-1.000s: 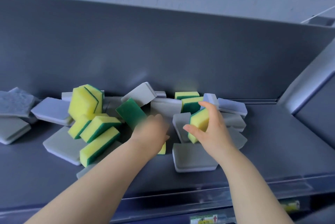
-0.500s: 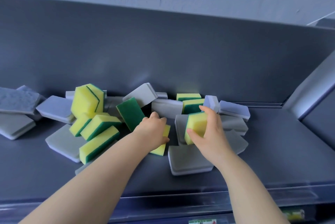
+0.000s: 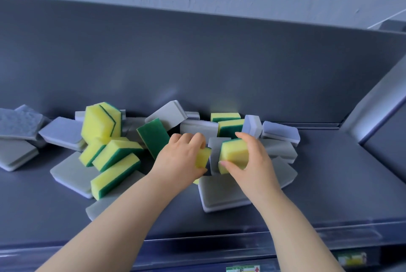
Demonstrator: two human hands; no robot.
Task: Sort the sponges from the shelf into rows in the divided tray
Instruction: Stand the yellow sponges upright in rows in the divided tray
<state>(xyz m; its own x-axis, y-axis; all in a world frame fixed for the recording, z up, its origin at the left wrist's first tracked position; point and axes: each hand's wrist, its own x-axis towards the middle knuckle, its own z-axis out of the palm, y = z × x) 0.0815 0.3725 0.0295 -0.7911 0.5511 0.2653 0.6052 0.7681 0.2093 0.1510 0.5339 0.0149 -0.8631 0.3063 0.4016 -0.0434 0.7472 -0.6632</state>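
Since half a second ago the left hand [image 3: 179, 158] has raised its yellow sponge [image 3: 202, 157] off the shelf [image 3: 340, 183], and the right hand [image 3: 254, 161] has drawn its yellow-and-green sponge [image 3: 234, 153] close beside it. Each hand curls its fingers over the top with the thumb on the near face. They take one sponge apiece, probably so both can be carried off together. They are at mid-shelf, over the grey sponges [image 3: 222, 194] near the front edge. More yellow-green ones [image 3: 114, 175] are heaped toward the left end. The divided tray is out of view, so its rows cannot be judged.
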